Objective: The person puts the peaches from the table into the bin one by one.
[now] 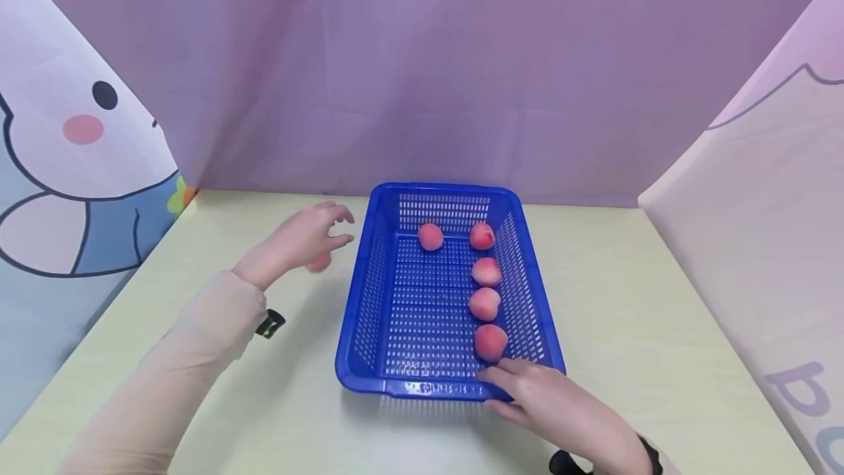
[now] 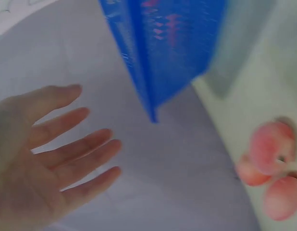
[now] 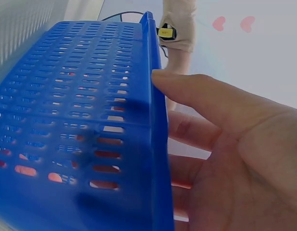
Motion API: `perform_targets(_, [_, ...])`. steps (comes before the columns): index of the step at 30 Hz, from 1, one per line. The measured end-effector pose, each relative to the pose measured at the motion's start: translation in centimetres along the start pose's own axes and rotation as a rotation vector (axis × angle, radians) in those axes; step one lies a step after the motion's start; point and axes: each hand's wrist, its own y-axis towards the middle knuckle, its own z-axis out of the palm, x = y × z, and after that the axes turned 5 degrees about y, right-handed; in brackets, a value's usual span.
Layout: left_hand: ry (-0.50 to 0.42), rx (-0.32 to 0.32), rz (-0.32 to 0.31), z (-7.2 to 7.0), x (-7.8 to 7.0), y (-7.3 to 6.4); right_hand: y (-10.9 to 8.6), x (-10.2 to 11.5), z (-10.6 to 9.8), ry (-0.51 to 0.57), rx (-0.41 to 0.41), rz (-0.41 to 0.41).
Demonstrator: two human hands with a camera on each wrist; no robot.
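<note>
Basket rim [image 1: 422, 389], pinched by right hand [image 1: 543, 396], is best steadied thus; left hand [image 1: 300, 235] (spread) is held near peaches [image 2: 271, 144], apparently three.

Basket [image 2: 177, 53]: blue, blurred, at top centre, a corner pointing down
Hand [image 2: 52, 168]: fingers [image 2: 88, 166] spread, apart from the basket
Peaches [image 2: 271, 149]: three, bunched at right
Desk [image 2: 278, 86]: pale, under the peaches
Cloth [image 2: 177, 163]: greyish purple, behind the hand
</note>
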Motion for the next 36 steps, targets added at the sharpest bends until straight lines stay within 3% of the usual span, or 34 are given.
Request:
perform_targets(7, [-0.042, -0.094, -0.014, 1.9, 2.7, -0.5, -0.1, 0.0, 0.0, -0.006, 0.003, 0.012])
perform_targets(21, [-0.032, -0.117, -0.032, 5.4, 6.1, -0.8, 0.0, 0.1, -0.1, -0.007, -0.006, 0.008])
perform_targets(32, [0.029, -0.163, -0.069, 7.7, 7.4, -0.8, 0.1, 0.2, -0.2, -0.002, 0.007, 0.021])
perform_targets(36, [0.019, -0.14, -0.08, 8.0, 7.6, -0.7, 0.1, 0.2, -0.3, 0.007, 0.022, 0.031])
